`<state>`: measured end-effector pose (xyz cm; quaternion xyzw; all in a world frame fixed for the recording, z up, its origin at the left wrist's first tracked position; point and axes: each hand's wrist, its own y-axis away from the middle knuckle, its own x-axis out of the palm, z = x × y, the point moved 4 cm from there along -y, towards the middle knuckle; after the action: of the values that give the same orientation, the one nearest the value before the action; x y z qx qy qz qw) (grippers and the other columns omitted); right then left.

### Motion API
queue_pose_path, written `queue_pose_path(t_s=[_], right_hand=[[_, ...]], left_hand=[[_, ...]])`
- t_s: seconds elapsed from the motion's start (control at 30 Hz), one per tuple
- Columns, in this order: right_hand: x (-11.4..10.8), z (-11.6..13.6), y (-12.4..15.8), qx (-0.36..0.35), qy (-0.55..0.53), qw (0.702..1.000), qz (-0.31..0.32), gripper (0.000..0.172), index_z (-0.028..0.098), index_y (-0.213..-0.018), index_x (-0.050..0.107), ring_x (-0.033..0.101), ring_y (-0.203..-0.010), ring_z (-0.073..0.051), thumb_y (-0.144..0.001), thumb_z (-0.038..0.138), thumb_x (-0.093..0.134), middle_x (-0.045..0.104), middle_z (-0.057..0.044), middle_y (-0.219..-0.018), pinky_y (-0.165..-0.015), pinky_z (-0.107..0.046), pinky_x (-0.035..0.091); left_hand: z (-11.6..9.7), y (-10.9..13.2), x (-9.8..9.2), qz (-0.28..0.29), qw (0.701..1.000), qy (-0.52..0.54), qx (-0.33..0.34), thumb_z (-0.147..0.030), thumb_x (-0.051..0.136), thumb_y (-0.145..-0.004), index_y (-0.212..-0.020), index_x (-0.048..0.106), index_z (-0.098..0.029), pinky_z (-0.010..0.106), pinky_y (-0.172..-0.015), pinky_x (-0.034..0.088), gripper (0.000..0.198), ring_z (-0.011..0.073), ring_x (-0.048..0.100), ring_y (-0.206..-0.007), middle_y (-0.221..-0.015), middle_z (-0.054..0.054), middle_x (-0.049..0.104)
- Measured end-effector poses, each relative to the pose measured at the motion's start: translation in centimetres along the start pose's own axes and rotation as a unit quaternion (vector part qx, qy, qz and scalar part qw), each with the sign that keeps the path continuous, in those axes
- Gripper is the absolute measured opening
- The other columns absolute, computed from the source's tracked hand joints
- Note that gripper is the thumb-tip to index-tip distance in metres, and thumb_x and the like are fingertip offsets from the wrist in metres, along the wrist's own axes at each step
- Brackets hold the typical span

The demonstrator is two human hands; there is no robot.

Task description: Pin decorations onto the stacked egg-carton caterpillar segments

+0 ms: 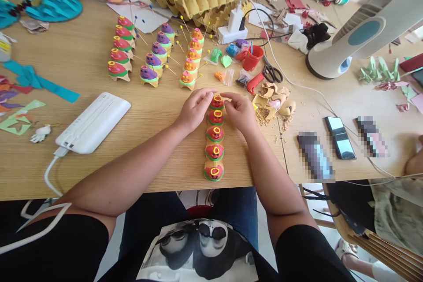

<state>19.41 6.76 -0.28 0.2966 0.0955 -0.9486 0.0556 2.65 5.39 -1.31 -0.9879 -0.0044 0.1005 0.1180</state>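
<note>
Both hands close on the far cup [217, 102] at the head of the row of clay-topped cups [214, 150]. The row runs from the fingertips straight back toward the near edge of the table [82, 61]. The left hand [194, 109] curls its fingers against the cup's left flank. The right hand [240, 113] brings thumb and forefinger over its top, so the cup is lightly pinched from both sides, with nothing clenched.

To do this well, I judge the pressure should be small and even: soft clay dents, and the next cup behind the fingers touches this one, so a sideways push could knock the line crooked.

Beyond the fingertips stand three finished rows [153, 59] with pins sticking out — near enough to catch a knuckle. Just right of the right fingers lie carton scraps [274, 101] and crumbs, with scissors [271, 72] and a red pot [253, 58] farther off. A white power bank [92, 122] sits left of the left hand, well apart.
</note>
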Motion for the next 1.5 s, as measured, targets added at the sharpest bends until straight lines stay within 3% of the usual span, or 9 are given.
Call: queue_pose_path(t_s=[0.27,0.67,1.1,1.5], right_hand=[[-0.3,0.7,0.2,-0.005,-0.010,1.000,-0.004,0.030,0.022,-0.104,0.077,0.038,-0.052,-0.012,-0.086,0.017,0.053,0.042,0.006,-0.055,-0.058,-0.029,0.033],[0.1,0.6,0.4,-0.034,0.006,0.999,0.009,0.031,0.024,-0.109,0.073,0.040,-0.054,-0.012,-0.086,0.017,0.054,0.045,0.007,-0.058,-0.058,-0.028,0.032],[-0.5,0.9,0.3,-0.017,-0.002,1.000,0.002,0.025,0.023,-0.104,0.072,0.040,-0.055,-0.013,-0.089,0.019,0.052,0.040,0.006,-0.057,-0.059,-0.028,0.034],[-0.6,0.7,0.2,-0.003,-0.020,1.000,-0.004,0.030,0.023,-0.109,0.071,0.042,-0.057,-0.014,-0.088,0.015,0.051,0.043,0.006,-0.059,-0.063,-0.030,0.037]], left_hand=[[0.3,-0.1,0.1,0.004,1.000,0.014,-0.021,-0.065,0.052,-0.097,-0.105,0.072,-0.022,0.032,-0.093,0.054,0.048,0.0209,0.066,-0.102,-0.100,0.007,0.072],[0.0,-0.2,0.1,0.022,0.998,-0.051,0.033,-0.056,0.041,-0.104,-0.108,0.072,-0.022,0.035,-0.109,0.045,0.045,0.0220,0.062,-0.118,-0.117,0.007,0.072],[0.1,-0.1,0.2,0.036,0.998,-0.044,0.024,-0.055,0.040,-0.105,-0.115,0.070,-0.024,0.035,-0.110,0.045,0.045,0.0215,0.062,-0.121,-0.123,0.006,0.071],[-0.2,0.1,0.1,0.025,0.997,-0.063,0.049,-0.056,0.037,-0.105,-0.120,0.069,-0.023,0.035,-0.113,0.043,0.049,0.0214,0.060,-0.125,-0.126,0.007,0.071]])
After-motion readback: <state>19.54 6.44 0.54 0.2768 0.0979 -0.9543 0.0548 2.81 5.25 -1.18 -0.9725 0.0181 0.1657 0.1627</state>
